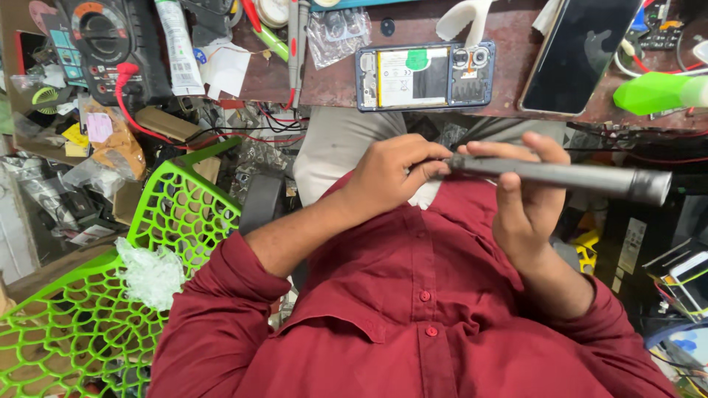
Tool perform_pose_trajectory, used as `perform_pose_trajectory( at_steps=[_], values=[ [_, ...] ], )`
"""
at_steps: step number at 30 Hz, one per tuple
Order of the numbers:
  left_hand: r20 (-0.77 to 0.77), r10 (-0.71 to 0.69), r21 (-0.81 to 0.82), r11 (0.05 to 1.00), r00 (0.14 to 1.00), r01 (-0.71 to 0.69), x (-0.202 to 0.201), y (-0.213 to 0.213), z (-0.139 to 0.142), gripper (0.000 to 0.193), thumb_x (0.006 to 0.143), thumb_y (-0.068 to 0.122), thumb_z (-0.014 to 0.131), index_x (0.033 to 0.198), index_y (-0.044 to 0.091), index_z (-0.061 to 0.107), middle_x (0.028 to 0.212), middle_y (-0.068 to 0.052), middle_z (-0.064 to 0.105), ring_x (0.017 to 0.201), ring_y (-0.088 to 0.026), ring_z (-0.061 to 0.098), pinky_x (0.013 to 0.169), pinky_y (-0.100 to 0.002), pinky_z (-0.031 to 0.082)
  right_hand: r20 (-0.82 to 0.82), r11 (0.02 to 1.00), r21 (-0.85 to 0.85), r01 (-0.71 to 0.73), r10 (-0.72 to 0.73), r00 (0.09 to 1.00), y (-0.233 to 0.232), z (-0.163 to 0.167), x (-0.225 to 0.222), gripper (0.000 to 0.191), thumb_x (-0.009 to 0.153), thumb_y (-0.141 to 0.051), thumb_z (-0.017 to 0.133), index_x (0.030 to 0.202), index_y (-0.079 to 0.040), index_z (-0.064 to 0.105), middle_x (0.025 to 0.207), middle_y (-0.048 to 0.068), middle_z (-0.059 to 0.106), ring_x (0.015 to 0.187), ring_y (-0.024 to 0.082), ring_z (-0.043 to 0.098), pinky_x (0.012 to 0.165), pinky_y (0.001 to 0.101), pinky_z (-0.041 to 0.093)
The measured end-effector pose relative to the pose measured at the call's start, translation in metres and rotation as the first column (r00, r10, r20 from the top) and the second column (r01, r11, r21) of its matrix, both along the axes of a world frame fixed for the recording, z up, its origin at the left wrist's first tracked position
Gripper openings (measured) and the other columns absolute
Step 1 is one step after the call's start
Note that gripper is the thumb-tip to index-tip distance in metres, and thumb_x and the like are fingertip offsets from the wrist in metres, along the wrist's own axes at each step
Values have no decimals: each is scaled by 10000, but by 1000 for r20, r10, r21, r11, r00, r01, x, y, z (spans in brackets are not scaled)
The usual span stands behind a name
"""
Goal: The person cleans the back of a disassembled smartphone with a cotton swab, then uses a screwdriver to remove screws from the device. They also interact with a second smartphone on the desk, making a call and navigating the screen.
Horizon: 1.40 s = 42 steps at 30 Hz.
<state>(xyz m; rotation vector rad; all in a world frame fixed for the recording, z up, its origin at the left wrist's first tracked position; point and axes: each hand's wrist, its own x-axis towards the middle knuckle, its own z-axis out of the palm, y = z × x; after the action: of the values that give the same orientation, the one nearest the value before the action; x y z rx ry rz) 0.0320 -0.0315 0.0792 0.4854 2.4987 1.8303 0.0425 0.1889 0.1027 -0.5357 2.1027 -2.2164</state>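
Grey metal by its look, the slim cylindrical tool (pixel 560 177) lies level above your lap, just near of the tabletop (pixel 332 88) edge; judge it stiff, light and smooth, so it may roll in the fingers; take it mid-barrel. Your left hand (pixel 391 173) has its grip pinching the thin tip end; your right hand (pixel 527 203) has its grip curled round the barrel. Far left, a pink note (pixel 98 125) sits in clutter; a white tube (pixel 177 44) carries a long printed label; the opened phone (pixel 424 75) shows a white-and-yellow battery label and a green sticker (pixel 417 59).
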Motion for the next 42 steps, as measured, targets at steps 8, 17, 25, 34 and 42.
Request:
perform_pose_trajectory(
  at_steps=[8, 17, 25, 34, 42],
  values=[
    [-204, -158, -124, 983, 966, 135, -6, 1, -28, 176, 942, 295, 751, 941, 128, 697, 828, -35, 652, 783, -264, 663, 680, -395, 506, -94, 997, -54, 52, -57, 994, 3, -23, 6, 412, 1134, -441, 488, 1365, -101, 479, 1200, 178, 643, 1067, 287, 709, 998, 412, 606],
    [-517, -221, -384, 923, 827, 7, -20, -13, -27, 189, 890, 250, 786, 898, 124, 645, 761, -20, 528, 725, -218, 581, 652, -377, 444, -176, 991, 77, 106, -91, 980, 17, -40, 3, 495, 1174, -225, 570, 1552, -82, 284, 1157, 178, 634, 1005, 283, 702, 963, 403, 610],
    [-483, -168, -379, 925, 860, -33, -20, -11, -24, 164, 906, 204, 775, 950, 104, 652, 754, -24, 541, 701, -219, 591, 637, -376, 456, -298, 990, -33, 135, -139, 945, 17, -45, 2, 528, 1115, -304, 579, 1542, -157, 306, 1158, 202, 656, 1025, 359, 737, 975, 461, 656],
    [-528, -186, -364, 931, 829, -24, -21, -15, -19, 132, 931, 128, 748, 1030, 66, 687, 783, -24, 592, 704, -214, 615, 634, -359, 476, -241, 997, 69, 30, -13, 970, 15, -43, -8, 313, 1148, -280, 536, 1366, -124, 375, 1164, 234, 644, 1033, 316, 714, 949, 395, 615],
    [-381, -129, -392, 919, 915, -34, -17, -5, -23, 67, 977, 133, 727, 1023, 95, 698, 764, -39, 638, 657, -216, 659, 568, -368, 489, -508, 983, 22, 182, -146, 849, 16, -37, -2, 348, 1053, -265, 610, 1326, -144, 432, 1223, 108, 419, 1122, 393, 687, 942, 476, 677]
  ],
)
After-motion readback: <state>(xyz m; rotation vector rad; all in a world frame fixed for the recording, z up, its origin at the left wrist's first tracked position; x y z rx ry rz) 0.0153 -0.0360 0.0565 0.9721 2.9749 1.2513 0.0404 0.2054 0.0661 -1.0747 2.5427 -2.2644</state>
